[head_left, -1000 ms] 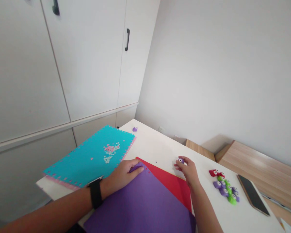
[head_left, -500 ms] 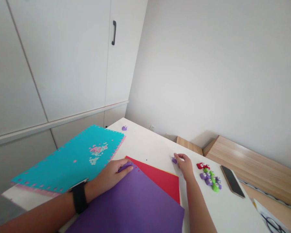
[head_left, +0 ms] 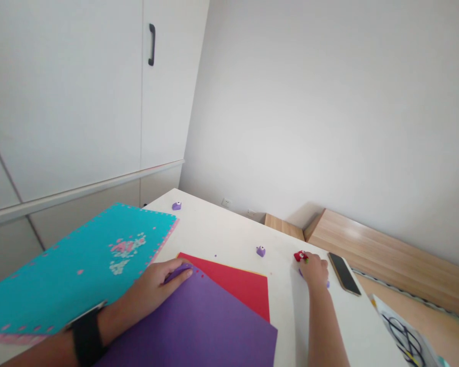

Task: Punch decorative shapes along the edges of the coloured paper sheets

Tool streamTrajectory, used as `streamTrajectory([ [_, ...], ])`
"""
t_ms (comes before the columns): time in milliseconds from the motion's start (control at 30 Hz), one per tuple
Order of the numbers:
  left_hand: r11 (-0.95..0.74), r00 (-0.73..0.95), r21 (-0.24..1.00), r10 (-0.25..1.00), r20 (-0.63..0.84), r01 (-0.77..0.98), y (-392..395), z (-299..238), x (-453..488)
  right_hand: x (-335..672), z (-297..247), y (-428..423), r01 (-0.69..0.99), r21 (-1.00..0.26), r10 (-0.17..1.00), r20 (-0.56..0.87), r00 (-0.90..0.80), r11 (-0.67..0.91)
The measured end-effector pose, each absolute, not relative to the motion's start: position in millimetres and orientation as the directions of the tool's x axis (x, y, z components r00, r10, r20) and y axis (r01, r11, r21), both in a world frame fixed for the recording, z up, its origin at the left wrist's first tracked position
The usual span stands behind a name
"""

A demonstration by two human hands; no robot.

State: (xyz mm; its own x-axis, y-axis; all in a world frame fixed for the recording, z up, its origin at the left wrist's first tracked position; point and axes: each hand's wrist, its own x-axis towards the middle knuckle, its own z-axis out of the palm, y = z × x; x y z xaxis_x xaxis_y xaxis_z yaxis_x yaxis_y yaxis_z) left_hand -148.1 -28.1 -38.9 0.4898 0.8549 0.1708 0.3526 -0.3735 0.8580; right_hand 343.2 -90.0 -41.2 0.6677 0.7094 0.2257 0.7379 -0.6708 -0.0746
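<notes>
My left hand (head_left: 153, 285), with a black band on its wrist, pinches the upper corner of a purple sheet (head_left: 210, 321). Small holes near that corner show red through them. Under the purple one lies a red sheet (head_left: 233, 283) with a thin yellow edge behind it. My right hand (head_left: 314, 267) reaches down over a cluster of small craft punches with eye-like tops; its fingertips are hidden. A red punch (head_left: 300, 256) shows at its left, and bits of purple and green peek out around it. One purple punch (head_left: 260, 251) stands alone left of that hand.
At left lies a turquoise sheet (head_left: 87, 244) with punched edges, pink beneath it, and paper confetti (head_left: 126, 250) on top. Another purple punch (head_left: 176, 205) sits near the table's far corner. A phone (head_left: 344, 274) lies right of my right hand. Wall and cabinet bound the back.
My right hand has let go of the lone purple punch and moved right onto the punch cluster. My left hand keeps its hold on the purple sheet. The view has swung right.
</notes>
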Motion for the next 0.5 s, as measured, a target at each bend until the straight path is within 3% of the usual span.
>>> streamTrajectory([
  [233,-0.371,0.503,0.852,0.851,0.153,0.369,-29,-39,-148,317,-42,-75,0.81,-0.072,0.766,0.287,0.575,-0.582],
  [500,-0.405,0.525,0.831,0.835,0.167,0.38,-29,-41,-149,241,-48,-39,0.959,-0.22,0.964,0.155,0.217,-0.18],
])
